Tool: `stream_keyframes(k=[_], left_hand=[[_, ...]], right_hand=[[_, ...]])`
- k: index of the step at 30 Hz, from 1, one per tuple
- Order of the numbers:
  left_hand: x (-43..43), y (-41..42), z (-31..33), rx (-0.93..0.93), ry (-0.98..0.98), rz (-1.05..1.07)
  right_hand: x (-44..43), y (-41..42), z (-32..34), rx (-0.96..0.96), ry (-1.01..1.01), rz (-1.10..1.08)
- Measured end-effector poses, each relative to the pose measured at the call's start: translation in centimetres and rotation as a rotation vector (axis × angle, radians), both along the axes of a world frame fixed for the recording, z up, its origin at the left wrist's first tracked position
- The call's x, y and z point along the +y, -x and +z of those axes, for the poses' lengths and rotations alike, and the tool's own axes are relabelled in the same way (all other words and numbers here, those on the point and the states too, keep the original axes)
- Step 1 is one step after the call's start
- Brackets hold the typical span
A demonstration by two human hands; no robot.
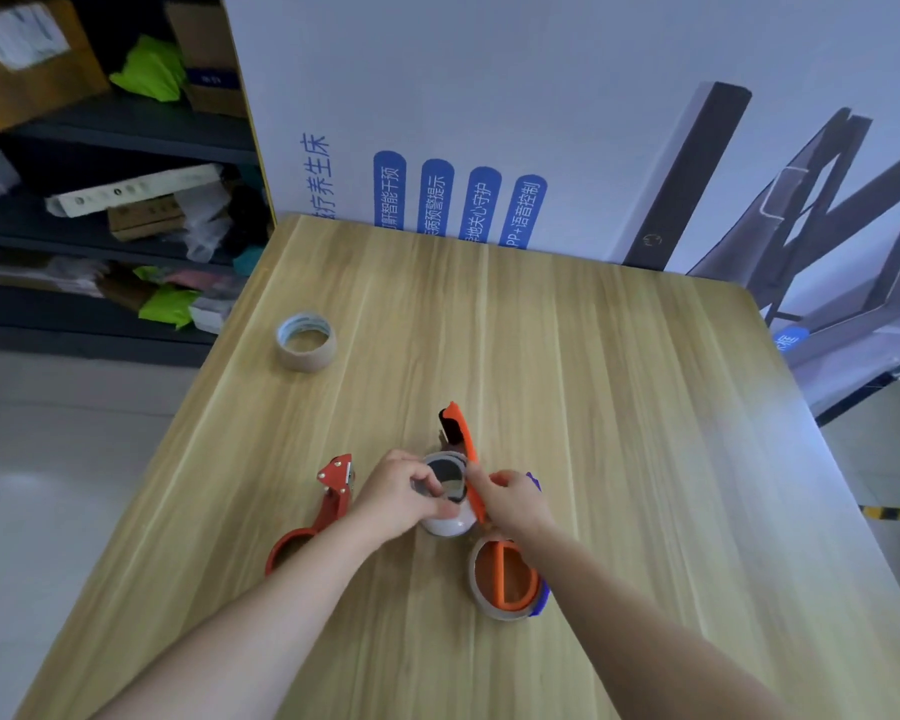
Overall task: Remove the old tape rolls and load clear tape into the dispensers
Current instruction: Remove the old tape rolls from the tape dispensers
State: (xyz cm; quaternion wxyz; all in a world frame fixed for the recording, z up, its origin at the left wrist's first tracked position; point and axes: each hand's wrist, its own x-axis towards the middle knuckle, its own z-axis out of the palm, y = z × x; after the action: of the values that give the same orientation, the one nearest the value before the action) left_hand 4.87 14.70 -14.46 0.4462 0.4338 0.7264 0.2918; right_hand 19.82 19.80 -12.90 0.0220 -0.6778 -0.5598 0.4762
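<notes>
My left hand (404,493) grips a clear tape roll (447,511) on the wooden table (619,407), fingers pinching its rim. My right hand (515,498) holds an orange tape dispenser (461,433) that stands against that roll, its black-tipped end pointing away from me. A red empty dispenser (323,511) lies to the left of my left hand. Near my right forearm lies a tan tape roll on an orange hub (507,576) with a purple part under it. A brown tape roll (305,341) lies flat at the far left of the table.
A large white printed board (489,122) stands upright along the table's far edge. Dark shelves (100,226) packed with boxes and bags are at the left. The grey floor (74,433) shows beside the table's left edge.
</notes>
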Motion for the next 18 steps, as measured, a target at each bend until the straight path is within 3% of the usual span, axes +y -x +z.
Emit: stream_keyframes(k=[4,12,18], left_hand=[[0.3,0.3,1.3,-0.21,0.059,0.07],[0.6,1.4,5.3,-0.379,0.066,0.026],[1.0,1.6,7.8,-0.436,0.024,0.159]], right_hand=[[0.7,0.1,0.8,0.315,0.141,-0.143],[1.9,-0.2,4.1,0.453,0.164,-0.101],[3.0,0.2,6.1,0.662,0.183,-0.153]])
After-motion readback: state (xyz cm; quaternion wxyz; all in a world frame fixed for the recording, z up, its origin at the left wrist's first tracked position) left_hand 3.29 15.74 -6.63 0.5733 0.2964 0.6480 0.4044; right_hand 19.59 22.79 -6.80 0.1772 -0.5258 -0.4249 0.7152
